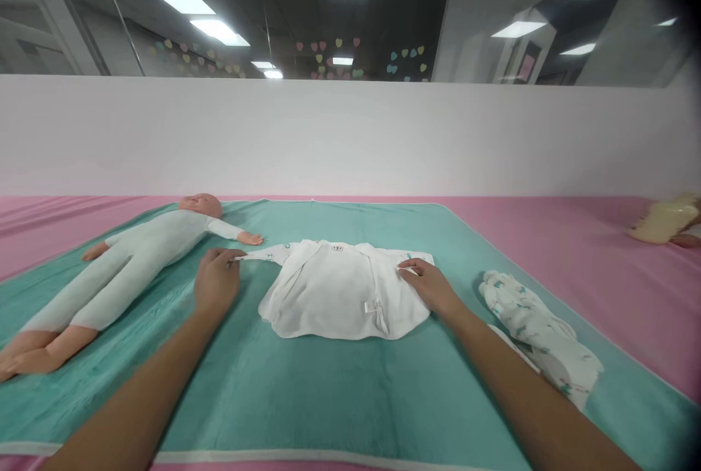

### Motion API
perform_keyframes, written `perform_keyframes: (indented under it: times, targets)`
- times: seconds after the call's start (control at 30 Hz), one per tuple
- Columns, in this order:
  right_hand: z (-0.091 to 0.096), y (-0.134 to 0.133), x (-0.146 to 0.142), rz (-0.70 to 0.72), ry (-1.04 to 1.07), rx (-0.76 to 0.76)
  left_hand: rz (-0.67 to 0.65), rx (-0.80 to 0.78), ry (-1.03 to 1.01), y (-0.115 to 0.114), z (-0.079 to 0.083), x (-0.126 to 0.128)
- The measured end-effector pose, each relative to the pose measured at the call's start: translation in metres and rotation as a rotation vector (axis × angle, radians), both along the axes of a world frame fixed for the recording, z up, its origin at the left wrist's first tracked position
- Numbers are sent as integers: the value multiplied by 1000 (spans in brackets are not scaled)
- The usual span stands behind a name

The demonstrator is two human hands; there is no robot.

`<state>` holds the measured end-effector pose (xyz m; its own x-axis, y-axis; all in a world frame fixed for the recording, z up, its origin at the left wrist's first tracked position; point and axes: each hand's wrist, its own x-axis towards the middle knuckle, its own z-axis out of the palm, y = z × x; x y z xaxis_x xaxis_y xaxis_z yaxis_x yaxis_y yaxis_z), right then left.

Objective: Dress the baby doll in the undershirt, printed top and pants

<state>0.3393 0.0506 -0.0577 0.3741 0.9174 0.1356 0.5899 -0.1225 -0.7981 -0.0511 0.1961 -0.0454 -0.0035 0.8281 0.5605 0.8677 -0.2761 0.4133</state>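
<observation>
A small white baby shirt [334,292] lies spread on the teal blanket [307,398], its sleeves reaching out to either side and a label showing on its lower right. With fingers pinched, my left hand [217,280] grips the end of the left sleeve and draws it out straight. My right hand [430,285] has its thumb and fingers closed on the shirt's fabric near the right sleeve. To the left of my left hand, a baby doll [147,252] in a pale suit lies on its back, one arm stretched toward the shirt.
At the right of the blanket lies a bunched patterned white garment [542,332], partly behind my right forearm. A yellowish object [665,219] sits on the pink cloth [553,237] at the far right. A white wall [328,135] rises behind, with dark glass above it.
</observation>
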Motion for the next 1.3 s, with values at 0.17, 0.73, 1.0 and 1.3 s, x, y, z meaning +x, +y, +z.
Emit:
perform_keyframes:
  times: [0.17, 0.73, 1.0, 1.3]
  targets:
    - [2, 0, -1, -45, 45, 23, 3, 68, -67, -1, 1, -4]
    - [-19, 39, 65, -379, -327, -168, -338, -309, 406, -3, -25, 22]
    - [-15, 46, 99, -169, -285, -63, -224, -309, 380, 2, -31, 24]
    - [-18, 54, 94, -331, -373, 270, -295, -199, 328, -4, -21, 29]
